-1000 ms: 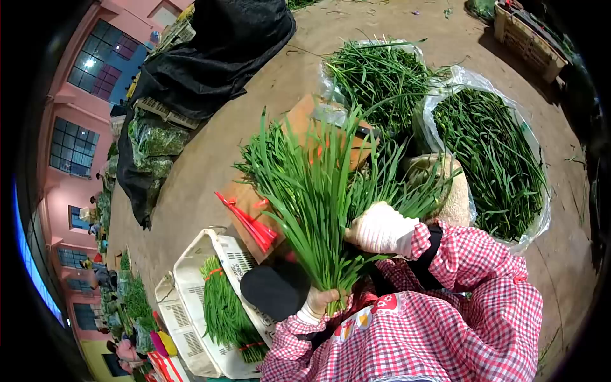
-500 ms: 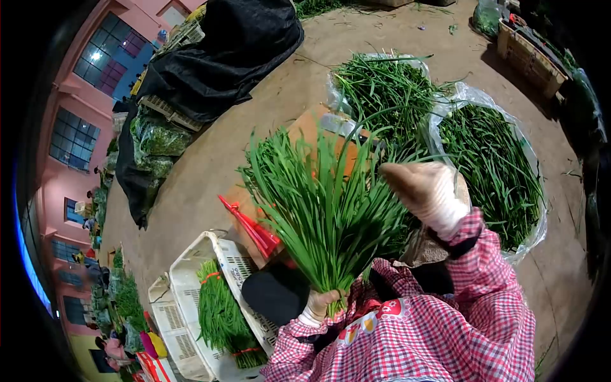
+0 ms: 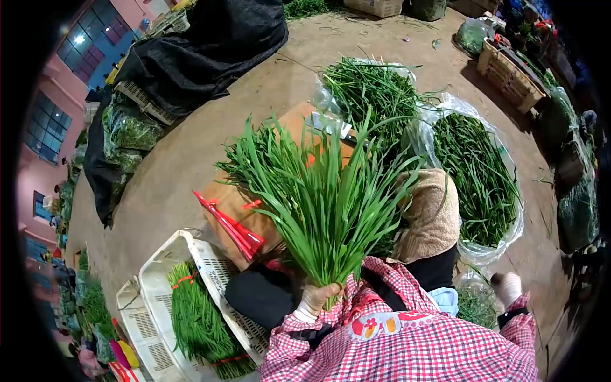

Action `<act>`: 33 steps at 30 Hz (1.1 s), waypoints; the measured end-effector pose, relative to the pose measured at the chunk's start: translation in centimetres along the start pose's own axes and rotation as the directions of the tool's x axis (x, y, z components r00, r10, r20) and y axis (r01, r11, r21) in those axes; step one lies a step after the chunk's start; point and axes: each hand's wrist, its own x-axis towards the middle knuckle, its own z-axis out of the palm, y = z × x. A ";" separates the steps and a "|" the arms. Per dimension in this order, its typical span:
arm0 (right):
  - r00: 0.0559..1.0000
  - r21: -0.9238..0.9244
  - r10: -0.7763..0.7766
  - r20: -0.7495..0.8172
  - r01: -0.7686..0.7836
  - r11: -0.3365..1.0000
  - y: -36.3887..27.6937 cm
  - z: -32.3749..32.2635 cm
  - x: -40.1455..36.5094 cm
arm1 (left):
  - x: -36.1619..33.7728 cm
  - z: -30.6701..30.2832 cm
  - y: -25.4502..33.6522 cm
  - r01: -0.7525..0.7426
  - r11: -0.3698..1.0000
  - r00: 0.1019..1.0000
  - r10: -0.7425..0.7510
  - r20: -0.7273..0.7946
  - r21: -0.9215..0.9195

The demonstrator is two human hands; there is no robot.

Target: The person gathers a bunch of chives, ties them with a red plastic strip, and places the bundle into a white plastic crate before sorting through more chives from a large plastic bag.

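Note:
My left hand [image 3: 318, 299], with white wrapping at the wrist, is closed around the stem ends of a bunch of garlic chives [image 3: 331, 204]. The long green leaves fan up and outward over a brown board [image 3: 226, 207]. Off to the right and low, my right hand [image 3: 507, 288] is away from the bunch, near some loose green scraps [image 3: 475, 305] in clear plastic. Its fingers are too small and turned to make out. A bundle of red strips [image 3: 232, 226] lies on the board, and a broad-bladed knife [image 3: 331, 124] lies at its far side.
On my left, a white crate [image 3: 181, 242] holds banded chives [image 3: 203, 325]. Two plastic bags of loose chives, one farther off [image 3: 372, 89] and one nearer [image 3: 474, 178], stand ahead and right. Black sheeting [image 3: 210, 51] covers stacked crates. A beige cloth [image 3: 433, 213] covers my right knee.
My right hand has moved from beside the leaves down and out to the right, near the scraps. The left hand still grips the bunch. The view has shifted slightly right.

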 end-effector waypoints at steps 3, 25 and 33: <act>0.898 0.073 -0.210 0.387 0.198 0.978 -3.3 0.6 -4.9 | -0.2 -0.5 -0.5 -0.031 0.997 0.999 0.033 -0.024 0.065; 0.009 -0.510 -0.843 -0.538 0.793 0.334 -26.1 -37.6 6.6 | -2.1 -0.3 -2.0 -0.083 0.989 0.996 0.084 -0.003 0.124; 0.136 -0.172 -0.910 -0.392 0.961 0.218 -27.9 -35.5 6.9 | -1.9 -1.0 -2.9 -0.027 0.994 0.999 0.025 0.023 0.107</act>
